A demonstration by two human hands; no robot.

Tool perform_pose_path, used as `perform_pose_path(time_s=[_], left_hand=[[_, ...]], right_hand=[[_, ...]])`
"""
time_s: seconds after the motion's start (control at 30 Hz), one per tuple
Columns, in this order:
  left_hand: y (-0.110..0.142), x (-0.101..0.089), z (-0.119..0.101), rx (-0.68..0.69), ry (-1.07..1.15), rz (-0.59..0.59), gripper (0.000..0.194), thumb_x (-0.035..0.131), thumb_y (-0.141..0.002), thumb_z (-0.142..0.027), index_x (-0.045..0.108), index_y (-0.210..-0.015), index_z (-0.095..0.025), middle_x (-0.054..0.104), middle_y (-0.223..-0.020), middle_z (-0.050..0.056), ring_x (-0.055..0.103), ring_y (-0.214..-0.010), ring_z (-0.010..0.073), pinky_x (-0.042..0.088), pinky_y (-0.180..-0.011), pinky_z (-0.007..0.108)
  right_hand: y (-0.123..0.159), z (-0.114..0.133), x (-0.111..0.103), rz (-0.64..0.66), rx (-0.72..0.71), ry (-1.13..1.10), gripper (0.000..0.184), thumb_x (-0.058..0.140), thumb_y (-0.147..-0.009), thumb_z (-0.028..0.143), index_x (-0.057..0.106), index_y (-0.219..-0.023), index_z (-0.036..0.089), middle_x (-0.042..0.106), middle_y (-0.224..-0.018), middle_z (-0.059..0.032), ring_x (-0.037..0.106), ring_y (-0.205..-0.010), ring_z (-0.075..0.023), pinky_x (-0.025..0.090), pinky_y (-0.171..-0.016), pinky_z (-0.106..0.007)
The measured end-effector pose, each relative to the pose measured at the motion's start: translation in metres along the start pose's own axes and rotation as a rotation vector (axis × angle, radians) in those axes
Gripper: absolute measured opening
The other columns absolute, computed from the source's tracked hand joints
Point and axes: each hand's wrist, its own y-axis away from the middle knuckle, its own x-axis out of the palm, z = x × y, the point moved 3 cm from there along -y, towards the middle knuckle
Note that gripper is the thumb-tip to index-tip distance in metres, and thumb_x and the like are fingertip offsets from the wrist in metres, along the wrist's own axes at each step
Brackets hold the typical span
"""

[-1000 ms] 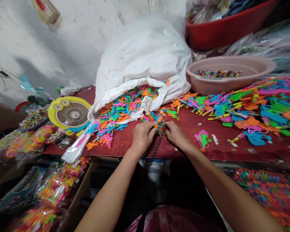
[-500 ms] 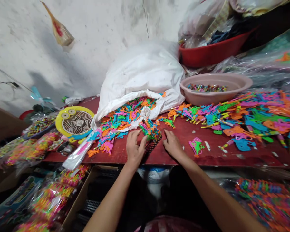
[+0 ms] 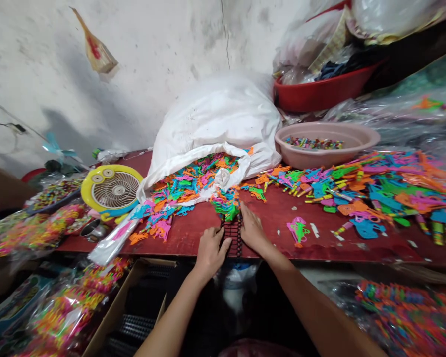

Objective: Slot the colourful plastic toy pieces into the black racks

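Note:
A narrow black slotted rack [image 3: 233,239] lies on the red table [image 3: 282,233] at its front edge, with small coloured plastic toys [image 3: 226,207] stacked at its far end. My left hand [image 3: 210,250] rests against the rack's left side, fingers stretched along it. On the rack's right side lies my right hand [image 3: 251,229], fingers flat and reaching toward the stacked toys. A white sack [image 3: 215,124] behind spills more coloured plastic pieces [image 3: 186,183] onto the table.
A pink basin [image 3: 327,144] and a red basin [image 3: 319,91] stand at the back right. Loose coloured toys [image 3: 379,188] cover the right of the table. A yellow fan [image 3: 111,191] sits at the left. Bagged toys [image 3: 40,223] and a cardboard box [image 3: 130,307] lie below.
Both hands have drawn back toward the table's front edge. The rack now lies straight between them instead of slanted, and the stack of toys sits at its far end.

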Motion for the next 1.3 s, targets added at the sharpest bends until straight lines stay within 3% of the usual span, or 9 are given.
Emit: perform_pose_path(time_s=[0.1,0.2,0.3,0.43,0.57,0.8,1.07,1.17,1.3], left_hand=[[0.007,-0.004,-0.013,0.050,-0.050,0.015,0.041,0.045,-0.099,-0.042,0.066,-0.124,-0.018,0.066,-0.106,0.013,0.061,-0.098,0.0262,0.053,-0.085,0.045],[0.014,-0.001,-0.011,0.182,-0.034,-0.036,0.039,0.046,-0.099,-0.038,0.063,-0.127,-0.018,0.060,-0.128,0.015,0.056,-0.118,0.0291,0.049,-0.098,0.049],[0.017,0.009,-0.002,0.290,-0.039,-0.023,0.045,0.048,-0.098,-0.038,0.052,-0.139,-0.020,0.052,-0.145,0.013,0.049,-0.133,0.0286,0.040,-0.111,0.054],[0.015,0.020,-0.001,0.283,-0.088,-0.022,0.049,0.050,-0.097,-0.046,0.052,-0.138,-0.019,0.057,-0.140,0.013,0.054,-0.127,0.0285,0.036,-0.113,0.055],[0.007,0.026,-0.026,0.191,-0.204,-0.105,0.050,0.053,-0.094,-0.052,0.061,-0.126,-0.014,0.064,-0.125,0.016,0.059,-0.110,0.0316,0.040,-0.104,0.054],[-0.014,0.029,-0.078,-0.031,-0.238,-0.097,0.044,0.061,-0.086,-0.059,0.068,-0.086,-0.016,0.063,-0.090,0.012,0.056,-0.086,0.0294,0.041,-0.078,0.044],[-0.007,0.025,-0.074,-0.067,-0.105,-0.155,0.031,0.058,-0.092,-0.044,0.065,-0.108,-0.018,0.065,-0.099,0.011,0.058,-0.090,0.0276,0.042,-0.077,0.043],[0.004,0.021,-0.072,0.003,0.004,-0.271,0.025,0.051,-0.097,-0.030,0.064,-0.115,-0.019,0.068,-0.103,0.010,0.061,-0.095,0.0247,0.045,-0.080,0.041],[0.004,0.017,-0.076,0.077,0.079,-0.355,0.033,0.044,-0.099,-0.022,0.059,-0.129,-0.021,0.067,-0.114,0.010,0.062,-0.103,0.0219,0.048,-0.087,0.038]], right_hand=[[-0.006,-0.002,-0.013,-0.009,-0.059,-0.047,0.078,0.041,-0.073,0.001,0.039,-0.149,0.014,0.046,-0.150,-0.0160,0.041,-0.140,-0.0256,0.036,-0.114,-0.050],[0.005,-0.009,-0.049,-0.121,-0.146,-0.008,0.063,0.043,-0.078,0.005,0.051,-0.139,0.017,0.058,-0.137,-0.0131,0.052,-0.127,-0.0222,0.043,-0.109,-0.041],[0.026,-0.029,-0.111,-0.283,-0.158,0.193,0.044,0.045,-0.086,0.014,0.062,-0.126,0.019,0.066,-0.118,-0.0109,0.057,-0.113,-0.0239,0.044,-0.102,-0.042],[0.049,-0.074,-0.206,-0.465,0.025,0.559,0.029,0.045,-0.092,0.026,0.068,-0.105,0.016,0.065,-0.094,-0.0117,0.057,-0.092,-0.0256,0.045,-0.086,-0.040],[0.051,-0.109,-0.258,-0.443,0.175,0.871,0.035,0.047,-0.091,0.033,0.067,-0.116,0.016,0.065,-0.110,-0.0154,0.054,-0.100,-0.0301,0.041,-0.084,-0.042],[0.021,-0.130,-0.269,-0.180,0.198,0.818,0.034,0.055,-0.085,0.025,0.070,-0.113,0.013,0.067,-0.097,-0.0167,0.057,-0.090,-0.0272,0.040,-0.079,-0.037],[0.013,-0.103,-0.261,-0.295,0.060,0.575,0.028,0.058,-0.083,0.029,0.073,-0.102,0.016,0.063,-0.086,-0.0125,0.057,-0.084,-0.0255,0.042,-0.074,-0.037],[0.021,-0.076,-0.243,-0.266,-0.010,0.371,0.032,0.057,-0.083,0.039,0.072,-0.105,0.020,0.063,-0.085,-0.0098,0.058,-0.077,-0.0237,0.044,-0.072,-0.037],[0.029,-0.041,-0.193,0.007,0.118,-0.097,0.040,0.068,-0.074,0.052,0.072,-0.100,0.021,0.069,-0.092,-0.0093,0.063,-0.077,-0.0229,0.047,-0.069,-0.035]])
